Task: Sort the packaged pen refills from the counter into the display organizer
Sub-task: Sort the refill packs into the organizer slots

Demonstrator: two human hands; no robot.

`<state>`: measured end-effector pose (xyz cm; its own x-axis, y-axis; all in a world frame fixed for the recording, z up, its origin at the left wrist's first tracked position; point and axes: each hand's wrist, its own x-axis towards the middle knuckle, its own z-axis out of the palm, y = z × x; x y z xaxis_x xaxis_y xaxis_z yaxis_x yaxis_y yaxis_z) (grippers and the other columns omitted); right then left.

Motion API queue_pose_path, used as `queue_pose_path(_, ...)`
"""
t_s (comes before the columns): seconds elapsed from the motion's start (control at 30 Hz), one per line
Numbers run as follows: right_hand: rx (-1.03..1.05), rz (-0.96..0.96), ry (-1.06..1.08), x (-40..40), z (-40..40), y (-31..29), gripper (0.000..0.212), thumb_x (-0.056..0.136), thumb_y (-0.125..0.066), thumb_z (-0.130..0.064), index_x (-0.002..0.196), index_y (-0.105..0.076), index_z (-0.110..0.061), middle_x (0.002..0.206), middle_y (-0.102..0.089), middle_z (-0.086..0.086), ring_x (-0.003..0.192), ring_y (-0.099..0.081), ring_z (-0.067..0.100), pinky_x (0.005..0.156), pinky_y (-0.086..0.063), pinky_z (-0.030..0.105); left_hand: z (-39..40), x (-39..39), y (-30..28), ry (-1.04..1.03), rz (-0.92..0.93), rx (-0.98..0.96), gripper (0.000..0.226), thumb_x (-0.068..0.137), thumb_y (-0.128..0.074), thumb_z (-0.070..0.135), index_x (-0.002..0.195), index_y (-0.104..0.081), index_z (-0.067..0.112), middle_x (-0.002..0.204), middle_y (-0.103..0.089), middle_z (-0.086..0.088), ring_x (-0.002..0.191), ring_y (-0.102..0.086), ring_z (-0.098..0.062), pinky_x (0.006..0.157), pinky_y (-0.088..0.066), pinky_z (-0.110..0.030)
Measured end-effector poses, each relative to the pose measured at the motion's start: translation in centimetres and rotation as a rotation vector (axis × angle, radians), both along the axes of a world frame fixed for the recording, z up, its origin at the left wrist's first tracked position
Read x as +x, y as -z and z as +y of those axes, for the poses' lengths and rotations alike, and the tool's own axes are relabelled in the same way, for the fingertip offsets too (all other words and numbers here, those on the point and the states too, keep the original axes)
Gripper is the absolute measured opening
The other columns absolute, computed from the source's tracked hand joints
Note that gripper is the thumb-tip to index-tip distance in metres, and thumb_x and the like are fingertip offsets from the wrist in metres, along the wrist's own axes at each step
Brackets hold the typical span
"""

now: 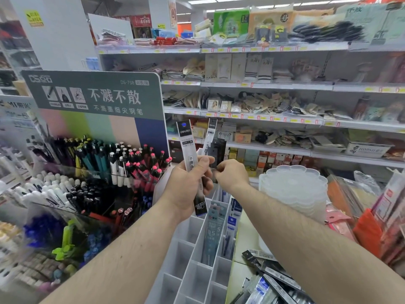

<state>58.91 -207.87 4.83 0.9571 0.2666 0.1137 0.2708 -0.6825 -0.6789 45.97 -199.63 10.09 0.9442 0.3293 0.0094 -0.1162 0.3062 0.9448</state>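
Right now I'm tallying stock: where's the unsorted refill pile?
In the head view, the unsorted refill pile lies at lower right on the counter, beside the white display organizer.

Glossy plastic refill pkgs (190,163); matt white plastic organizer (192,279).

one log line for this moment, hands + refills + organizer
left hand: grips refill pack | right hand: pinches dark pack | organizer: partly filled | counter pile: unsorted
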Motion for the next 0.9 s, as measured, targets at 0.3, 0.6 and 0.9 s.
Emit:
queue_pose_path(0.3,0.891,0.199,0.020,-6.9,-4.7,-5.3,0.022,0.091,-0.069,-0.018,0.069,-0.066,-0.013,0.058,-0.055,-0.001,0.053,-0.047,0.012,0.056,-0.039,0.027,-0.7,-0.3,0.7,0.287,0.100,0.198,0.012,0.099,-0.054,0.011,0.094,-0.064,0.010,0.064,-0.058,-0.001,0.049,-0.053,-0.014,0.045,-0.042,-0.023)
queue_pose_path(0.6,0.854,0.250,0.014,-9.6,-6.5,-4.8,0.005,0.087,-0.073,-0.005,0.086,-0.070,-0.001,0.072,-0.069,0.008,0.055,-0.064,0.011,0.049,-0.049,0.019,-0.9,-0.8,0.2,0.532,0.160,0.097,0.028,0.098,-0.037,-0.002,0.115,-0.059,0.002,0.092,-0.070,-0.016,0.068,-0.066,-0.025,0.061,-0.056,-0.030)
queue_pose_path(0.9,1.050,0.159,0.213,-5.2,-7.4,-7.7,0.014,0.097,-0.062,-0.009,0.083,-0.060,-0.012,0.077,-0.063,0.005,0.050,-0.055,0.008,0.046,-0.044,0.018,0.8,0.3,0.1,0.074,0.003,-0.178,0.032,0.104,-0.029,0.013,0.108,-0.059,0.007,0.066,-0.064,-0.005,0.048,-0.054,-0.014,0.041,-0.040,-0.021)
